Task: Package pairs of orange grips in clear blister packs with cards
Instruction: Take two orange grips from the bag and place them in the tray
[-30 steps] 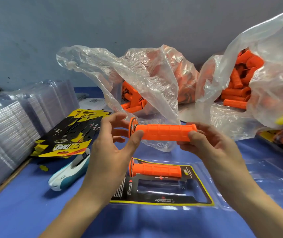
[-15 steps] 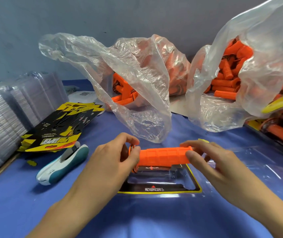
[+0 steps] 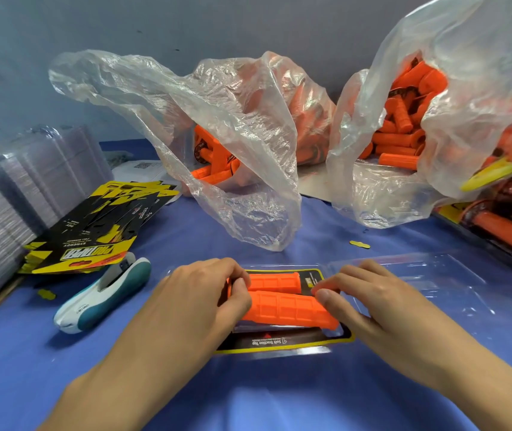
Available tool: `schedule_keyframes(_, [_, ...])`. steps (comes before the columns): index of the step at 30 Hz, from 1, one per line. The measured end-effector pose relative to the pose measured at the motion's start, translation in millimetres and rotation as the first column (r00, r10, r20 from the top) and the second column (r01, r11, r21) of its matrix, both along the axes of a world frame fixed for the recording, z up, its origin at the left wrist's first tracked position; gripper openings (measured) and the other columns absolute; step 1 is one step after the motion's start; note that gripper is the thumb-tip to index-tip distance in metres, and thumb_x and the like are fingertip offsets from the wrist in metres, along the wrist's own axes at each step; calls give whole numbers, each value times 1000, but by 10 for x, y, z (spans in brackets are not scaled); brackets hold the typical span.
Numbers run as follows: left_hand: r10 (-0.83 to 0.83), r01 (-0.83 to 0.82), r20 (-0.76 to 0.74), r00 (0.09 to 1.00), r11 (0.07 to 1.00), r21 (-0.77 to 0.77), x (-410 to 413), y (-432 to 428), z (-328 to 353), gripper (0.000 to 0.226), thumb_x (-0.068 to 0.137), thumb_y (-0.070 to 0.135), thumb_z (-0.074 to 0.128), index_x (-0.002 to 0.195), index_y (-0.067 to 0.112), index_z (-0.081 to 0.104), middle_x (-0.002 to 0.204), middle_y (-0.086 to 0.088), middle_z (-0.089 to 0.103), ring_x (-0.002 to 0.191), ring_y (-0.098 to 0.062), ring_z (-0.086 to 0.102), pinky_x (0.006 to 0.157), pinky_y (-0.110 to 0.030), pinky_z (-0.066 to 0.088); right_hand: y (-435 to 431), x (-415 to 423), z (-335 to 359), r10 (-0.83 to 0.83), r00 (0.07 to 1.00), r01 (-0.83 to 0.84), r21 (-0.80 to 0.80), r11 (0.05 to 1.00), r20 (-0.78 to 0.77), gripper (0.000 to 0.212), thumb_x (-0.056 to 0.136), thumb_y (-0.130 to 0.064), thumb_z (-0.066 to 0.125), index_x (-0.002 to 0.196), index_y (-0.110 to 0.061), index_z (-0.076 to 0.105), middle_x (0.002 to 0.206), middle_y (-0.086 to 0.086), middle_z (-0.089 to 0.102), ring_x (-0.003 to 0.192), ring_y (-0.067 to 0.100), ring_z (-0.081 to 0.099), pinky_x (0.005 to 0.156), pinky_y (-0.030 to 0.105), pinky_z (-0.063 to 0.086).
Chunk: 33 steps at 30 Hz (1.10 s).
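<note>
An open clear blister pack (image 3: 435, 275) lies on the blue table, its left half lined with a black and yellow card (image 3: 282, 342). One orange grip (image 3: 275, 282) sits in the far slot. A second orange grip (image 3: 289, 309) lies over the near slot, slightly tilted. My left hand (image 3: 205, 293) pinches its left end and my right hand (image 3: 369, 297) holds its right end, both low on the pack.
Two clear plastic bags of orange grips (image 3: 217, 157) (image 3: 404, 129) stand behind the pack. A fanned pile of cards (image 3: 93, 231) and a teal and white stapler (image 3: 105, 297) lie left, stacked blister packs (image 3: 9, 194) beyond. Finished packs (image 3: 506, 225) sit at the right edge.
Both hands have lowered the second grip from mid-air down onto the card's near slot, in front of the first grip.
</note>
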State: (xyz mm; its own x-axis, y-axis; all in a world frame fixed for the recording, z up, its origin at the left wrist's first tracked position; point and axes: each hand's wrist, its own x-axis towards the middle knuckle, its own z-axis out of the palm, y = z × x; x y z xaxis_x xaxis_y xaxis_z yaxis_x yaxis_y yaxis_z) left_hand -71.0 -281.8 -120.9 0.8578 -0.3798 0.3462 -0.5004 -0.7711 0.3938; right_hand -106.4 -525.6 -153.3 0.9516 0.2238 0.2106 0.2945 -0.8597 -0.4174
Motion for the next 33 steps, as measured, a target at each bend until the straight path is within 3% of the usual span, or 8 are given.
schedule_keyframes(4, [-1, 1, -22, 1000, 1000, 22, -25, 9, 9, 21, 86, 41, 44, 79, 31, 60, 64, 26, 55, 77, 8, 51, 64, -16, 37, 23, -21, -9, -11, 1000, 11, -49, 999, 12, 47, 97, -61, 20, 100, -38, 61, 89, -18, 54, 93, 10, 45, 82, 26, 41])
schedule_keyframes(8, [4, -3, -9, 1000, 997, 72, -65, 32, 18, 25, 87, 47, 38, 83, 33, 59, 66, 22, 53, 77, 5, 51, 63, -16, 36, 61, -61, -37, -32, 998, 40, -135, 990, 61, 53, 97, -59, 14, 97, -36, 62, 86, -18, 50, 87, 10, 42, 81, 25, 42])
schedule_keyframes(14, [13, -12, -10, 1000, 996, 92, -80, -2, 32, 29, 89, 51, 34, 88, 32, 56, 75, 16, 56, 72, -2, 50, 67, -16, 38, 114, -119, -68, -47, 981, 78, -163, 984, 190, 44, 102, -45, 26, 92, -30, 66, 86, -13, 54, 80, 17, 49, 73, 35, 50])
schedule_keyframes(17, [18, -15, -27, 999, 996, 84, -82, 6, 40, 34, 88, 55, 33, 90, 33, 58, 70, 16, 56, 73, -5, 52, 65, -19, 36, 109, -129, -92, -45, 971, 84, -161, 983, 236, 41, 102, -43, 30, 92, -29, 66, 87, -13, 55, 80, 18, 51, 71, 35, 51])
schedule_keyframes(23, [10, -8, -54, 998, 999, 44, -45, 64, 71, 32, 89, 54, 40, 83, 31, 61, 66, 23, 60, 74, 3, 53, 65, -14, 37, 111, -131, -115, -35, 969, 78, -167, 983, 246, 37, 102, -41, 31, 95, -30, 66, 89, -12, 56, 79, 18, 51, 71, 37, 52])
schedule_keyframes(28, [14, -14, 60, 998, 1000, -1, 1, 66, 118, 21, 96, 45, 49, 87, 34, 64, 71, 21, 61, 73, 1, 57, 68, -20, 43, 115, -155, -78, -56, 975, 90, -156, 984, 214, 41, 102, -45, 27, 111, -30, 65, 91, -14, 58, 83, 18, 53, 76, 36, 52])
schedule_keyframes(31, [-10, 12, 204, 979, 1000, -11, -25, 57, 191, 28, 94, 45, 43, 100, 31, 67, 88, 15, 64, 81, -11, 61, 68, -39, 52, 127, -175, -47, -71, 981, 95, -123, 988, 182, 47, 102, -51, 23, 122, -30, 60, 94, -17, 58, 87, 17, 52, 78, 33, 50])
schedule_keyframes(33, [3, 2, 284, 959, 1000, -18, -30, 36, 221, 25, 96, 40, 47, 108, 28, 65, 92, 13, 64, 79, -15, 60, 63, -43, 53, 130, -183, -22, -73, 987, 89, -111, 990, 143, 50, 101, -56, 19, 128, -33, 55, 97, -18, 57, 89, 16, 51, 80, 32, 47])
